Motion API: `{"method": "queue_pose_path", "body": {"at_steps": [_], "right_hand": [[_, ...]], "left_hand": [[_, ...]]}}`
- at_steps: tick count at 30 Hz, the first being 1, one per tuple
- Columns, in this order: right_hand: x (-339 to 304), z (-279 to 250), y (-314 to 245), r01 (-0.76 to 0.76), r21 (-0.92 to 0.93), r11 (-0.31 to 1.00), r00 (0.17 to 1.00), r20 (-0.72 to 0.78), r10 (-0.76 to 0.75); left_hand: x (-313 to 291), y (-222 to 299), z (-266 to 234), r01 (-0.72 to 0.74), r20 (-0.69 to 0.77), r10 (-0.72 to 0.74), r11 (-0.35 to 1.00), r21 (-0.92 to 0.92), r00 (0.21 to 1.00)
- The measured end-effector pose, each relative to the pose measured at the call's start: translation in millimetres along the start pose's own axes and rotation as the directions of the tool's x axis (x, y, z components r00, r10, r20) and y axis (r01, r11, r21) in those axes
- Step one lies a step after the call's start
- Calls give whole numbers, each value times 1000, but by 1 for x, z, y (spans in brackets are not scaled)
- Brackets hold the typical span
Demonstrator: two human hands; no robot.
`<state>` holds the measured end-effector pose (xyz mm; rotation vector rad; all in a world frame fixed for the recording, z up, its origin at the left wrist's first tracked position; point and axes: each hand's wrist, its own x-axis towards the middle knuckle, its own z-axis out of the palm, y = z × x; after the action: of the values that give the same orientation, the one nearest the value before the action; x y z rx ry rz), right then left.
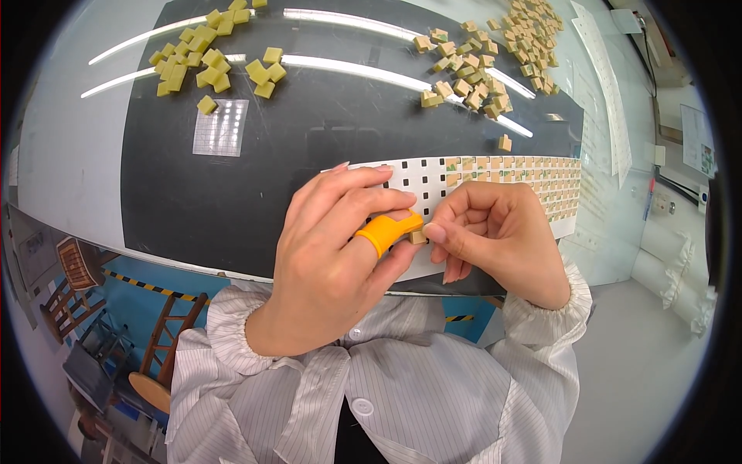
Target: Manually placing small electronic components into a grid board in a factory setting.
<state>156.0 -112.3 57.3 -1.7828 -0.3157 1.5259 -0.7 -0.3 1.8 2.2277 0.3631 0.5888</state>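
A small tan block (pixel 417 237) sits between the thumb and index finger of my left hand (pixel 328 240), which wears an orange-yellow finger ring (pixel 384 232) with a pointed tip. The other left fingers reach over a white sheet (pixel 421 268) with rows of square black holes. My right hand (pixel 495 240) pinches thumb to index finger right beside the block; what is in the pinch, if anything, is too small to tell. On the sheet's right part, tan pieces (pixel 533 178) with green marks lie in close rows. My hands cover part of the sheet.
Yellow-green blocks (pixel 202 37) lie loose at the far left of the black mat (pixel 193 201), near a clear gridded sheet (pixel 220 135). Loose tan blocks (pixel 471 73) and a denser pile (pixel 532 39) lie far right. Wooden chairs (pixel 166 348) stand beyond the table's near-left edge.
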Motion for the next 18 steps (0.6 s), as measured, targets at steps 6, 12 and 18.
{"method": "queue_pose_path", "body": {"at_steps": [6,12,18], "right_hand": [[-1,1,0,2,-1,1000,1000,0,-2],[-1,3,-1,17,11,1000,1000,-7,-17],[0,4,2,74,-35,997,997,-14,-74]], "left_hand": [[-1,0,1,-9,-9,9,1000,-2,1000],[-1,-1,1,-12,-10,12,1000,-2,1000],[0,-3,0,-20,-18,20,1000,-5,1000]]}}
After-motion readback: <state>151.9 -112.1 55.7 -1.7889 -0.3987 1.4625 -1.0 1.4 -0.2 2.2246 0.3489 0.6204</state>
